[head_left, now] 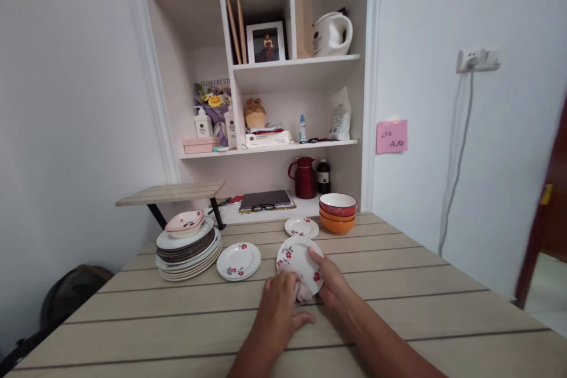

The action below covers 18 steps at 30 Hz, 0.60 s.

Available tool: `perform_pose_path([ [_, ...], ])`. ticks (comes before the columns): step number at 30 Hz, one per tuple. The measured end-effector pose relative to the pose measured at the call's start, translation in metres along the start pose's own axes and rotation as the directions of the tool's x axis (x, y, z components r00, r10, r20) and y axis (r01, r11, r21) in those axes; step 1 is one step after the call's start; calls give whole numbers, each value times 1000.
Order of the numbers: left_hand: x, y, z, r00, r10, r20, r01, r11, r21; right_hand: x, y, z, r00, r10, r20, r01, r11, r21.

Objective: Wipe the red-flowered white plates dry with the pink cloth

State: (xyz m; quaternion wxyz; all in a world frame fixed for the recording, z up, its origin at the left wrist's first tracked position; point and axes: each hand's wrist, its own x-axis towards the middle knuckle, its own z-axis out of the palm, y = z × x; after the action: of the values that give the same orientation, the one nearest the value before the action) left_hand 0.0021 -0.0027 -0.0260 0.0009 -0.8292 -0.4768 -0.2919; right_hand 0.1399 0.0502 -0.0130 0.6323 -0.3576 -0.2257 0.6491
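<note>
A white plate (pixel 301 257) with red flowers is tilted up above the table, gripped at its right edge by my right hand (pixel 331 277), thumb on its face. My left hand (pixel 280 301) presses a pale pink cloth (pixel 302 292) against the plate's lower left face; its thumb sticks out to the right. Left of my hands lie flowered plates (pixel 238 260) in a small stack. Behind the held plate sit more small flowered plates (pixel 301 226). The fingers of my right hand behind the plate are hidden.
A tall stack of plates (pixel 188 257) with square bowls (pixel 185 221) on top stands at the left, near a small raised wooden shelf (pixel 170 193). Stacked red and orange bowls (pixel 337 215) stand at the back right. Behind are a closed laptop (pixel 264 199) and a red jug (pixel 305 178).
</note>
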Motion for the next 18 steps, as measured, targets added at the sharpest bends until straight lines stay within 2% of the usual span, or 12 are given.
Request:
perform_pose_path([
  [4, 3, 3, -3, 1000, -18, 7, 17, 991, 133, 0, 1, -2, 1000, 11, 7, -11, 1000, -15],
  [7, 4, 3, -7, 1000, -25, 11, 23, 986, 168, 0, 2, -2, 1000, 5, 10, -5, 1000, -25],
  [9, 4, 2, -10, 999, -49, -2, 49, 988, 143, 0, 2, -2, 1000, 4, 11, -4, 1000, -29],
  [14, 3, 1, -13, 983, -140, -123, 149, 986, 73, 2, 3, -2, 1000, 3, 14, -3, 1000, -31],
  [16, 3, 0, -11, 981, -161, -108, 167, 985, 47, 2, 2, -2, 1000, 5, 14, -5, 999, -33],
  [18, 3, -2, -8, 986, -162, -44, 162, 987, -2, 1, 2, -2, 1000, 9, 17, -8, 999, -33],
])
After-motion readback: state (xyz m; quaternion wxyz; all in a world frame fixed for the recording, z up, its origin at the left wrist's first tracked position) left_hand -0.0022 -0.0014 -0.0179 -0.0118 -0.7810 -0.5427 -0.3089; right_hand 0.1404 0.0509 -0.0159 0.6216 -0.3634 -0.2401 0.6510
